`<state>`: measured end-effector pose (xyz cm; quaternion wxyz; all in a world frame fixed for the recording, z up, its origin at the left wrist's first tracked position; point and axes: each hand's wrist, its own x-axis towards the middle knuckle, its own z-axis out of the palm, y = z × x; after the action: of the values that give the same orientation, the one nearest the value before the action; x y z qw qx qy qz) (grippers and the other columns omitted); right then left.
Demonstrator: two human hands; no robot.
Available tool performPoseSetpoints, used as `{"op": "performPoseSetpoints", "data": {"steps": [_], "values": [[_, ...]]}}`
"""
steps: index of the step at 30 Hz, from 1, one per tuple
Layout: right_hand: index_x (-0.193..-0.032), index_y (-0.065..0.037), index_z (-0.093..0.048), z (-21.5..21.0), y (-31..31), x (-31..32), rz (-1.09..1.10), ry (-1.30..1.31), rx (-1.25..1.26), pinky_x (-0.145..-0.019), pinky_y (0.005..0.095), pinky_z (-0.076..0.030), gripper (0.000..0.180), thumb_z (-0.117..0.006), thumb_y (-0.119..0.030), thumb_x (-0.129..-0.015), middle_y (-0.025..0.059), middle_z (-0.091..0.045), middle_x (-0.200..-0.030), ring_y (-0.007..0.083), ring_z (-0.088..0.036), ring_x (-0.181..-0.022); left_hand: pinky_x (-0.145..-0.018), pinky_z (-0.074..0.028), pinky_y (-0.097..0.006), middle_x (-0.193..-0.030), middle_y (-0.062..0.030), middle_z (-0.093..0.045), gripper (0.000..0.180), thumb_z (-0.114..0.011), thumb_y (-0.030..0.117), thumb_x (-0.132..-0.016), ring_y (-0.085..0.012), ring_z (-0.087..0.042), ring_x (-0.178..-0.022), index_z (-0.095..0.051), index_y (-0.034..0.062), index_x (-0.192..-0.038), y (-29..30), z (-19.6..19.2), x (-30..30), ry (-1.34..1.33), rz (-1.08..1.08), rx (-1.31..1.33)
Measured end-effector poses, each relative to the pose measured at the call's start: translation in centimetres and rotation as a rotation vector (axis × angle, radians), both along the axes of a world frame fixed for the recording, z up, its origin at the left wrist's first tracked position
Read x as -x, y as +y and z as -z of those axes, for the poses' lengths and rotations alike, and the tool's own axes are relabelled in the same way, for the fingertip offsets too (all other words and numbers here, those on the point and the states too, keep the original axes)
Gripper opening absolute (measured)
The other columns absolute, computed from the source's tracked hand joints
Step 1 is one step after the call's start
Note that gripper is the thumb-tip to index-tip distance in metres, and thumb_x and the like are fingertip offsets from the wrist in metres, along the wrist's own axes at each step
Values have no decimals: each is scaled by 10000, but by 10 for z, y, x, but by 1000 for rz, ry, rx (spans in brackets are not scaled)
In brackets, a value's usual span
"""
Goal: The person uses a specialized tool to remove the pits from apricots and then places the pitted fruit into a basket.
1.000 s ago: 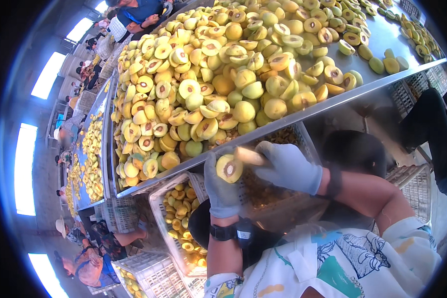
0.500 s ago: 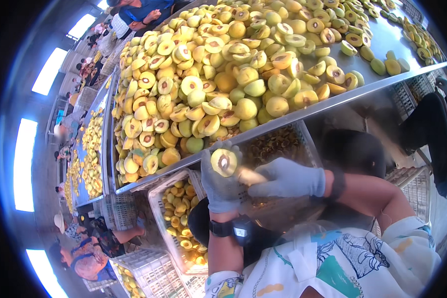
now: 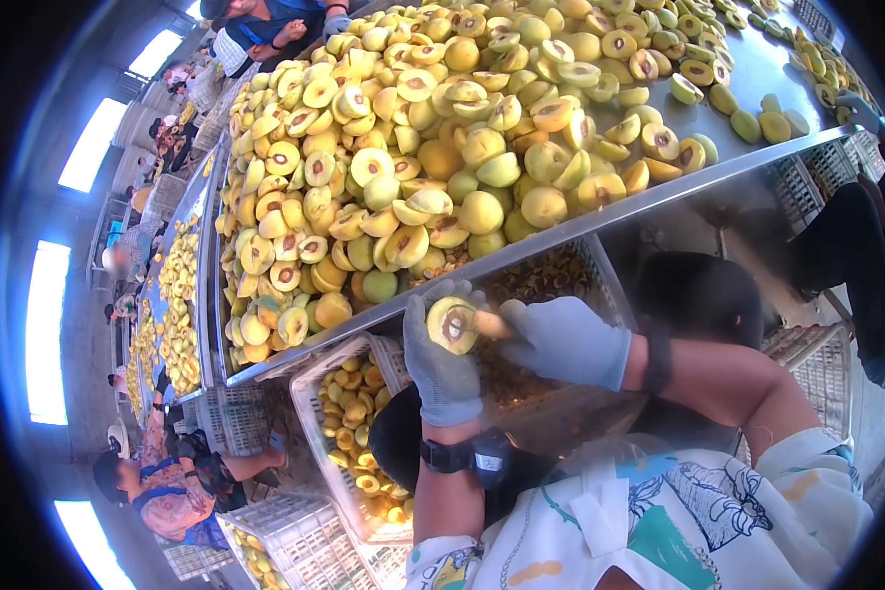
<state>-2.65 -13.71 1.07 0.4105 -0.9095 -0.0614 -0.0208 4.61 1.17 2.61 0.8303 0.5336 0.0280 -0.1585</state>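
My left hand (image 3: 437, 369), in a grey glove, holds a yellow peach half (image 3: 449, 334) with its cut face and brown pit turned up. Gloved too, my right hand (image 3: 572, 344) is closed around a tool with a wooden handle (image 3: 492, 324). The tool's front end meets the pit at the middle of the peach half; its working tip is too small to make out. Both hands are just below the near edge of a metal table (image 3: 521, 246), which bears a large heap of peach halves (image 3: 403, 167).
Under my hands stands a crate (image 3: 615, 285) with dark brown pits. To its left is a white crate (image 3: 310, 393) holding peach halves, and another white crate (image 3: 305, 536) lies nearer. A co-worker (image 3: 265, 29) is across the table; another co-worker's dark-clothed leg (image 3: 841, 246) is at right.
My right hand has shifted slightly up and right, and the tool has come up onto the pit. The peach half has moved slightly right and tilted. The view has shifted a little.
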Motion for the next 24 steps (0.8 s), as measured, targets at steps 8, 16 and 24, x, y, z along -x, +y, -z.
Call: {"op": "performPoseSetpoints", "data": {"steps": [8, 16, 24], "values": [[-962, -29, -536, 2, 7, -1, 1, 39, 1, -650, 448, -531, 292, -621, -302, -901, 185, -654, -774, 384, -655, -735, -847, -556, -361, -1011, -149, -647, 331, -348, 240, -1057, -244, -645, -891, -544, -18, -1123, -1, 3, 5, -77, -22, -53], [-974, -2, -548, 7, 21, 3, -16, 124, -116, -670, 459, -528, 325, -619, -310, -900, 235, -640, -775, 409, -652, -762, -774, -558, -356, -958, -167, -662, 456, -394, 386, -1037, -259, -663, -835, -598, -22, -1044, -1, 5, 6, -36, -160, -88], [-1053, 20, -589, 7, 16, -3, -114, 674, -816, -457, 303, -462, 369, -607, -325, -923, 38, -553, -654, 138, -551, -506, -667, -555, -335, -817, -146, -680, 431, -455, 334, -1011, -238, -667, -708, -647, -35, -897, 4, -2, -1, -120, -64, -239]]}}
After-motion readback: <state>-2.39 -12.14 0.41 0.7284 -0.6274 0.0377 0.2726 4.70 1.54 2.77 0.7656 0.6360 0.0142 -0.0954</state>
